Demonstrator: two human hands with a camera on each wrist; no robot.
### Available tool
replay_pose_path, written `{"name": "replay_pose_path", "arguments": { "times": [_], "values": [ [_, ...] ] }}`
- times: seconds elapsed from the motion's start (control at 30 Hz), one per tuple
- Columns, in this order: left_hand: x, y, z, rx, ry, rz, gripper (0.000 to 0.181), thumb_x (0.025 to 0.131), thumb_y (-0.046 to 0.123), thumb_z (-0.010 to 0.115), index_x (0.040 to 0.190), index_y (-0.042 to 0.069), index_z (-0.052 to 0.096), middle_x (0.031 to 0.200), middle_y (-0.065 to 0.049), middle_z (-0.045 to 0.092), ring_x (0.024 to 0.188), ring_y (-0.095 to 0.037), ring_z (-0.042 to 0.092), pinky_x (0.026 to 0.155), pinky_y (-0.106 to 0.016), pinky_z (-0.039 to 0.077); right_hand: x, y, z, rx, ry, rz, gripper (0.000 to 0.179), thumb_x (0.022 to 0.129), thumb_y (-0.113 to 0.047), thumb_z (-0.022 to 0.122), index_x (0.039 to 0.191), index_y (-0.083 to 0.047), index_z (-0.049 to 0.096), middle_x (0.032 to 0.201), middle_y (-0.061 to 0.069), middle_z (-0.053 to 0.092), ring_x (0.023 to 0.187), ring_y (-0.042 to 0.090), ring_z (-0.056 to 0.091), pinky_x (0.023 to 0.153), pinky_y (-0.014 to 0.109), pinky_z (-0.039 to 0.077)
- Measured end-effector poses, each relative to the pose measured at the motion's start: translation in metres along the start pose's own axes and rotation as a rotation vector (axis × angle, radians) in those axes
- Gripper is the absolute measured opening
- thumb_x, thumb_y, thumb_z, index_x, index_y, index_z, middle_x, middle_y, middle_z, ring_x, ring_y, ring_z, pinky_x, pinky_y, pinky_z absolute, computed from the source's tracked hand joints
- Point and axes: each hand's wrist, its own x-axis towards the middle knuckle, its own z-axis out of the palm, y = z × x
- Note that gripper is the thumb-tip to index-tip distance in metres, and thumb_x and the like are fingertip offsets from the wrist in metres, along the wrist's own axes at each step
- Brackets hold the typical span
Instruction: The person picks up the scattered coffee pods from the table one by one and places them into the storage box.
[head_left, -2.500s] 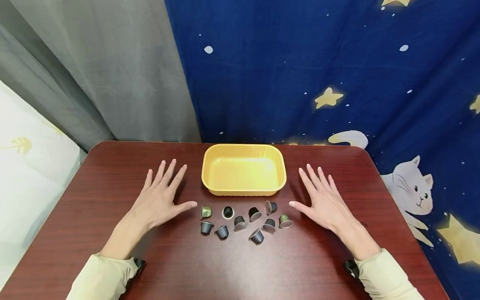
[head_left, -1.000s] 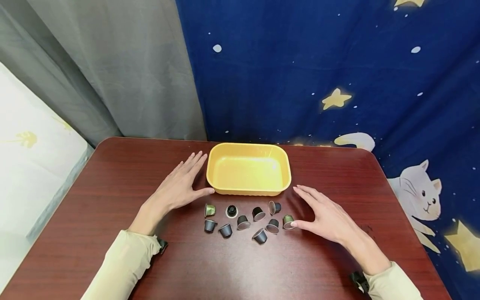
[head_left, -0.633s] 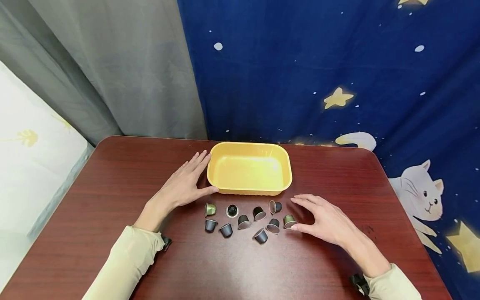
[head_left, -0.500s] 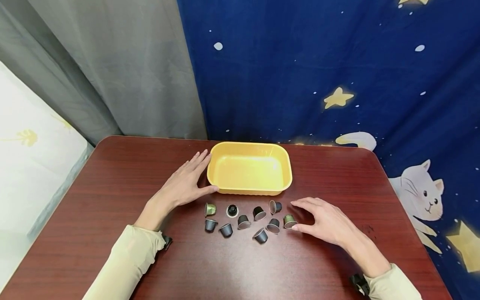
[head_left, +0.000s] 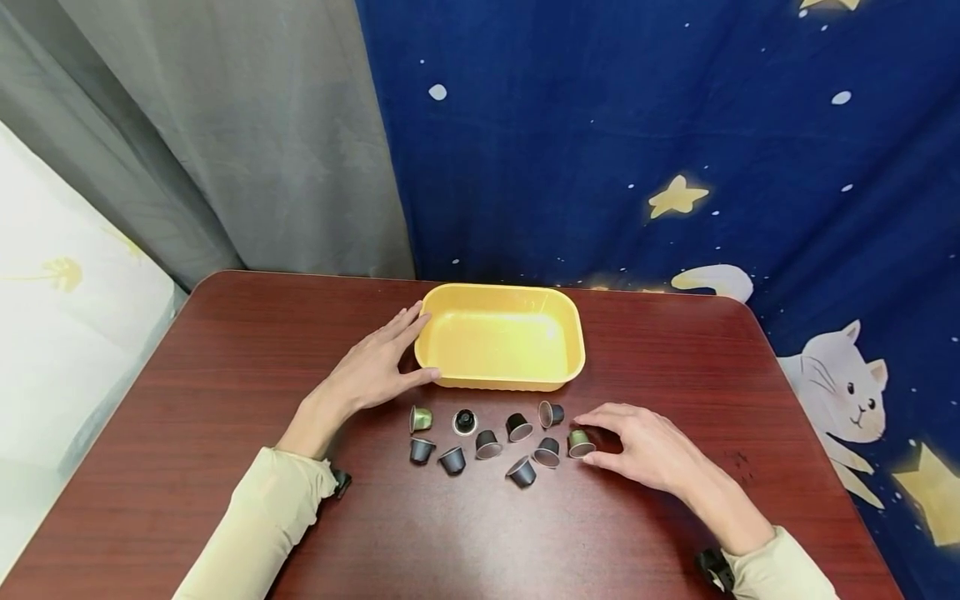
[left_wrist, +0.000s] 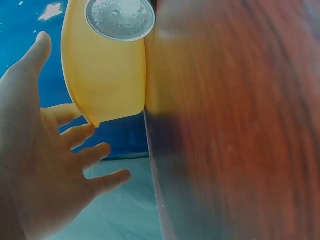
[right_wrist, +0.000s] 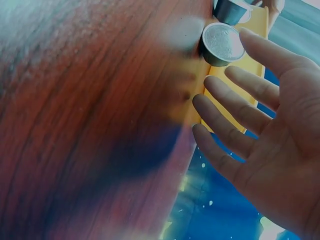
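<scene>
Head view: green metallic capsule (head_left: 581, 444) between the right hand's (head_left: 651, 447) thumb and forefinger

The capsule, tapered with a pale round lid, lies on its side in the gap between thumb and forefinger. Both tips are very near it; whether they touch cannot be told. The right hand is unclenched. The left hand (head_left: 369, 365), also loose with fingers extended, rests at the left end of a yellow rectangular plastic tray (head_left: 498, 384), its thumb by the near corner.

The tray sits close to the far edge of a reddish-brown wooden table (head_left: 465, 542). A narrow strip of tabletop runs between its near wall and the capsules; wider stretches of wood reach toward the person and the rounded far corners.

One dark grey capsule (head_left: 553, 414) lies between the green one and the tray, and a second dark capsule (head_left: 547, 451) is just to the left. Six more dark ones and another green capsule (head_left: 422, 419) spread further left (one black capsule (head_left: 465, 422) stands lid-down). A star-printed blue curtain (head_left: 540, 150) hangs behind.
</scene>
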Motion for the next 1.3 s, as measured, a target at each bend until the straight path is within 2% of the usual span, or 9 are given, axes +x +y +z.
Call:
{"name": "replay_pose_path", "arguments": {
  "times": [0.17, 0.3, 0.47, 0.67, 0.9, 1.1, 1.3],
  "values": [
    [0.0, 0.002, 0.0, -0.015, -0.006, -0.023, 0.097, 0.087, 0.076, 0.05, 0.159, 0.017, 0.025, 0.166, -0.002, 0.015, 0.149, -0.026, 0.023, 0.114, -0.052, 0.03, 0.001, 0.0, 0.003, -0.006, -0.004, -0.018, 0.046, 0.082, -0.041, 0.08, 0.123, -0.022, 0.071, 0.115, -0.013, 0.067, 0.107, 0.008, 0.063, 0.09, 0.038, 0.053],
    [0.0, 0.002, -0.001, -0.037, -0.027, -0.053, 0.096, 0.087, 0.078, 0.046, 0.159, 0.019, 0.024, 0.166, -0.001, 0.013, 0.148, -0.026, 0.026, 0.113, -0.053, 0.031, 0.002, 0.0, 0.005, -0.01, -0.008, -0.023, 0.044, 0.083, -0.041, 0.08, 0.122, -0.022, 0.072, 0.114, -0.013, 0.067, 0.106, 0.007, 0.063, 0.088, 0.037, 0.053],
    [0.001, 0.002, -0.002, -0.063, -0.049, -0.084, 0.095, 0.088, 0.079, 0.042, 0.16, 0.02, 0.021, 0.167, 0.006, 0.007, 0.147, -0.025, 0.027, 0.113, -0.053, 0.031, 0.003, -0.001, 0.006, -0.025, -0.012, -0.012, 0.043, 0.082, -0.042, 0.08, 0.119, -0.021, 0.073, 0.113, -0.014, 0.066, 0.106, 0.01, 0.062, 0.088, 0.039, 0.053],
    [0.003, 0.003, 0.0, -0.063, -0.046, -0.089, 0.098, 0.086, 0.079, 0.047, 0.16, 0.019, 0.02, 0.166, 0.007, 0.006, 0.146, -0.025, 0.029, 0.112, -0.051, 0.033, 0.003, -0.003, 0.01, -0.031, 0.005, 0.009, 0.041, 0.082, -0.042, 0.08, 0.117, -0.021, 0.074, 0.111, -0.014, 0.064, 0.106, 0.011, 0.06, 0.089, 0.039, 0.052],
    [0.003, 0.003, 0.001, -0.078, -0.056, -0.103, 0.101, 0.084, 0.081, 0.046, 0.161, 0.021, 0.017, 0.166, 0.009, 0.004, 0.147, -0.024, 0.028, 0.113, -0.051, 0.032, 0.003, -0.005, 0.017, -0.034, 0.039, 0.032, 0.036, 0.082, -0.04, 0.081, 0.114, -0.023, 0.076, 0.109, -0.015, 0.06, 0.103, 0.011, 0.057, 0.086, 0.037, 0.051],
    [0.003, 0.003, 0.001, -0.082, -0.056, -0.106, 0.101, 0.084, 0.081, 0.047, 0.161, 0.021, 0.017, 0.166, 0.011, 0.003, 0.147, -0.024, 0.028, 0.113, -0.051, 0.032, 0.003, -0.006, 0.021, -0.04, 0.059, 0.027, 0.029, 0.083, -0.038, 0.08, 0.107, -0.021, 0.077, 0.11, -0.014, 0.059, 0.103, 0.01, 0.056, 0.085, 0.036, 0.051],
    [0.003, 0.003, 0.001, -0.084, -0.054, -0.105, 0.1, 0.085, 0.08, 0.048, 0.16, 0.022, 0.018, 0.166, 0.012, 0.003, 0.147, -0.023, 0.028, 0.113, -0.051, 0.032, 0.002, -0.006, 0.022, -0.046, 0.066, 0.011, 0.029, 0.084, -0.038, 0.079, 0.107, -0.02, 0.077, 0.116, -0.009, 0.061, 0.107, 0.013, 0.056, 0.09, 0.037, 0.05]
  ]
}}
